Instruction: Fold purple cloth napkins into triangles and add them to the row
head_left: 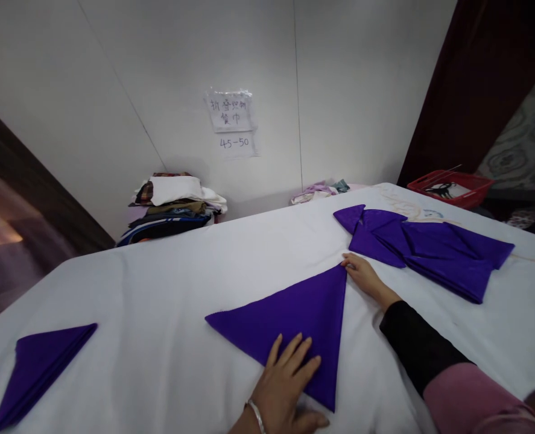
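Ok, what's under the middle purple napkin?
White tablecloth shows all around the napkin; directly beneath is covered. Left hand lies flat on its near corner, right hand touches its far tip.

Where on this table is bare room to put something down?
Bare cloth lies between the left napkin and the centre triangle, and behind it up to the clothes pile. Crowded: the right side, around the right hand and napkin stack.
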Action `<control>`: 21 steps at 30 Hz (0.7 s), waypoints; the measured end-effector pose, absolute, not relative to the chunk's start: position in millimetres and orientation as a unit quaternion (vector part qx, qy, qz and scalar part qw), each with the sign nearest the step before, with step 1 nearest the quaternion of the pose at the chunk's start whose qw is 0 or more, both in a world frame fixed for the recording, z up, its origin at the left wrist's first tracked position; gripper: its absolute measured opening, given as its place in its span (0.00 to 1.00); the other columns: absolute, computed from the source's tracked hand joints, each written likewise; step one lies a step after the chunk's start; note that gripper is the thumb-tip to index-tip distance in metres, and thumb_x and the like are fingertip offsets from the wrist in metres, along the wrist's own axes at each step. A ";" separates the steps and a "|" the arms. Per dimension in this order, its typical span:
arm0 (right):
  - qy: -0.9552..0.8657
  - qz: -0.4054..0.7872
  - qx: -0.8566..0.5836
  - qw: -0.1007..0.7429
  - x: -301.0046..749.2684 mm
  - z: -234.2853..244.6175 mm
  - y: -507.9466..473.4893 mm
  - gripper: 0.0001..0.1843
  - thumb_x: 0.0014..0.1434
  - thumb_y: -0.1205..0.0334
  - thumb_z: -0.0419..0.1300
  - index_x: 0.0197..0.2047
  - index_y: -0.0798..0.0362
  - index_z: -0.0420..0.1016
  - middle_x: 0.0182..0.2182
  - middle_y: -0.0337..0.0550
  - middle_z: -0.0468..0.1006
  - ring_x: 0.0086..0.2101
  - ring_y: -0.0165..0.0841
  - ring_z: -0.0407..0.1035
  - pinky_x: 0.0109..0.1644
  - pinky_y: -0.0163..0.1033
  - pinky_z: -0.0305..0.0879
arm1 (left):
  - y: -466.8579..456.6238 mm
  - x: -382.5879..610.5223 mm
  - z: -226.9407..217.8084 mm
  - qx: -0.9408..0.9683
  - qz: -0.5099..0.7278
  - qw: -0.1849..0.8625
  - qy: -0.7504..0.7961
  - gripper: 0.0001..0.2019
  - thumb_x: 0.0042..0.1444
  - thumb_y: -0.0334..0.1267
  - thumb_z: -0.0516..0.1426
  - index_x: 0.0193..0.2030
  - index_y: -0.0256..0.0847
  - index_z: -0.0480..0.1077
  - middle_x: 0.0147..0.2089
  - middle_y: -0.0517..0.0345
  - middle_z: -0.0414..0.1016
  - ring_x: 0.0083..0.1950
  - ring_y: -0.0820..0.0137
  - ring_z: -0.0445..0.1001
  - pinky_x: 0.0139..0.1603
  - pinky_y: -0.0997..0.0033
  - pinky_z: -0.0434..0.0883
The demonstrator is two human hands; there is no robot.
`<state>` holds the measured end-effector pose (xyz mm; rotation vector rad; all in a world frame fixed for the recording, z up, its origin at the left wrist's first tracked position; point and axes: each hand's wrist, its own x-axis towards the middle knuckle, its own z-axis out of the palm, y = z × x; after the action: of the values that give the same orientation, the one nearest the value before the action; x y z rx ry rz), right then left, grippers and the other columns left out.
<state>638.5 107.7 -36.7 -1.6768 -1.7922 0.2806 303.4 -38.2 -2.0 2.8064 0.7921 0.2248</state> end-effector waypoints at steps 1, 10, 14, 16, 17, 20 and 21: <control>-0.688 0.111 -0.638 0.329 639.2 -36.1 107.2 0.10 0.51 0.69 0.51 0.33 0.51 0.73 0.51 0.47 0.72 0.54 0.36 0.62 0.59 0.45 0.54 | -39.9 306.9 -4.9 0.960 0.074 0.107 0.248 0.37 0.51 0.60 0.52 0.65 0.48 0.48 0.66 0.48 0.53 0.66 0.51 0.52 0.59 0.36 0.53; -0.696 0.143 -0.628 0.318 645.6 -36.6 105.8 0.18 0.50 0.74 0.48 0.38 0.52 0.76 0.53 0.45 0.70 0.57 0.35 0.58 0.61 0.45 0.51 | -43.0 321.9 -7.3 0.960 0.128 0.062 0.240 0.17 0.58 0.42 0.52 0.55 0.49 0.63 0.58 0.60 0.67 0.60 0.64 0.64 0.60 0.58 0.61; -0.699 0.158 -0.626 0.307 647.7 -35.5 104.6 0.22 0.46 0.76 0.48 0.40 0.51 0.75 0.54 0.44 0.69 0.57 0.36 0.58 0.62 0.48 0.49 | -43.7 327.3 -7.3 0.959 0.140 0.058 0.238 0.11 0.59 0.38 0.51 0.47 0.52 0.68 0.54 0.68 0.72 0.56 0.71 0.67 0.60 0.67 0.60; -0.702 0.165 -0.625 0.300 648.6 -34.5 103.1 0.24 0.44 0.76 0.48 0.41 0.51 0.75 0.55 0.44 0.69 0.58 0.36 0.56 0.62 0.48 0.48 | -45.5 327.9 -6.2 0.958 0.136 0.063 0.244 0.10 0.60 0.38 0.50 0.45 0.51 0.69 0.53 0.69 0.73 0.55 0.72 0.68 0.59 0.69 0.61; -0.702 0.167 -0.624 0.298 649.1 -34.1 102.2 0.24 0.43 0.76 0.48 0.42 0.51 0.75 0.55 0.44 0.68 0.58 0.36 0.56 0.63 0.48 0.48 | -47.2 327.5 -4.5 0.957 0.134 0.069 0.248 0.10 0.60 0.38 0.50 0.45 0.51 0.69 0.53 0.70 0.73 0.55 0.72 0.68 0.59 0.69 0.60; -0.702 0.176 -0.624 0.295 651.4 -33.9 100.1 0.24 0.43 0.74 0.49 0.42 0.50 0.75 0.56 0.42 0.68 0.59 0.37 0.55 0.63 0.47 0.48 | -54.3 324.4 6.0 0.953 0.129 0.114 0.251 0.12 0.59 0.42 0.51 0.48 0.50 0.67 0.55 0.68 0.70 0.59 0.71 0.64 0.61 0.66 0.57; -0.703 0.178 -0.623 0.295 652.5 -34.3 99.7 0.24 0.43 0.73 0.50 0.42 0.50 0.75 0.56 0.42 0.68 0.59 0.37 0.55 0.63 0.47 0.49 | -56.2 322.9 10.7 0.950 0.126 0.135 0.251 0.14 0.59 0.45 0.51 0.51 0.50 0.66 0.57 0.66 0.69 0.60 0.70 0.62 0.63 0.65 0.56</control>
<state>652.5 99.7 -34.3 -1.6563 -1.8690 0.4735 322.9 -56.2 10.7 2.7524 0.7260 0.3652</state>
